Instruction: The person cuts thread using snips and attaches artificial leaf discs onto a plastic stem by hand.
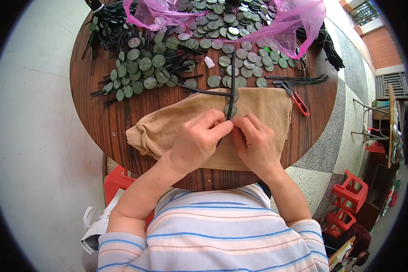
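Note:
My left hand (198, 138) pinches the lower part of a black cord (232, 81) between thumb and finger. The cord runs up from my fingertips across the cloth to the discs beyond. A second black strand (204, 92) meets it from the left. Just above my fingers a grey-green disc (230, 110) lies partly under the cord. My right hand (257, 138) is closed, its thumb and fingertips pressed together beside the left fingertips; what they grip is hidden. Both hands are over a tan cloth (263, 102) spread at the table's near edge.
Many loose grey-green discs (213, 25) lie on the round wooden table (104, 127), around a pink plastic bag (299, 22). Discs on black strands (136, 68) are piled at left. Red-handled snips (298, 99) lie right of the cloth. Red stools (350, 191) stand on the floor.

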A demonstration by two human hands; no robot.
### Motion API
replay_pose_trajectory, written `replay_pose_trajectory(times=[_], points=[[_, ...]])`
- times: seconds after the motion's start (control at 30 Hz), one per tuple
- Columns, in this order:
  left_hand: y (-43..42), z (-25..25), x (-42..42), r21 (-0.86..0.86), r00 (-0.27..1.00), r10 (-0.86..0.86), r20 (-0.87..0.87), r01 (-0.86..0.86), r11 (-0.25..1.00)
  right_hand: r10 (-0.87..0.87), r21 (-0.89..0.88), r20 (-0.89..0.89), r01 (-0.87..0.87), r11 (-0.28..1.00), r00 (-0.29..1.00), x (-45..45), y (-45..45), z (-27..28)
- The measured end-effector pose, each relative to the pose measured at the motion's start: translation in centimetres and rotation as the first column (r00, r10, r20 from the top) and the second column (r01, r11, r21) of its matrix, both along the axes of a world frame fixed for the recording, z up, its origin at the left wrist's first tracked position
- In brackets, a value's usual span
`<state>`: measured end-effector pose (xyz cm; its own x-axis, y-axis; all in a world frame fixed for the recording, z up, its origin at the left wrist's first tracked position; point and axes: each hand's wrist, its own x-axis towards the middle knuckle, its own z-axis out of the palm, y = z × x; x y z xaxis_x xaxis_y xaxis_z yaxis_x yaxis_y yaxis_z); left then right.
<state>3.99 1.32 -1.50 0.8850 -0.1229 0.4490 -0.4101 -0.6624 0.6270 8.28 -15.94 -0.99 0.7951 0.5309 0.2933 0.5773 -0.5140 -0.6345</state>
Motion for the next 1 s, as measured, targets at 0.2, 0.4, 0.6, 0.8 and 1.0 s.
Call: replay_pose_trajectory(times=[0.2,0.4,0.6,0.8,1.0], points=[[0.5,0.2,0.8,-0.069,1.0,-0.008,-0.025,0.007,0.998,-0.001,-0.003,0.001,0.001,1.0,1.0,0.0,0.0,-0.1],[1.2,1.2,2.3,0.073,0.997,-0.075,0.022,0.073,0.995,0.01,0.054,-0.04,-0.008,0.999,0.999,0.0,-0.2,0.1],[2.2,2.1,5.0,0.419,0.967,-0.257,0.004,0.231,0.878,0.008,0.069,-0.039,-0.005,0.998,0.999,-0.1,-0.6,0.3],[2.6,2.8,6.3,0.504,0.929,-0.369,-0.029,0.333,0.797,-0.024,0.118,-0.089,0.035,0.992,0.996,-0.3,-1.2,0.3],[2.7,3.4,7.1,0.505,0.894,-0.44,-0.082,0.417,0.755,-0.048,0.135,-0.119,0.064,0.989,0.992,-0.5,-1.6,0.5]])
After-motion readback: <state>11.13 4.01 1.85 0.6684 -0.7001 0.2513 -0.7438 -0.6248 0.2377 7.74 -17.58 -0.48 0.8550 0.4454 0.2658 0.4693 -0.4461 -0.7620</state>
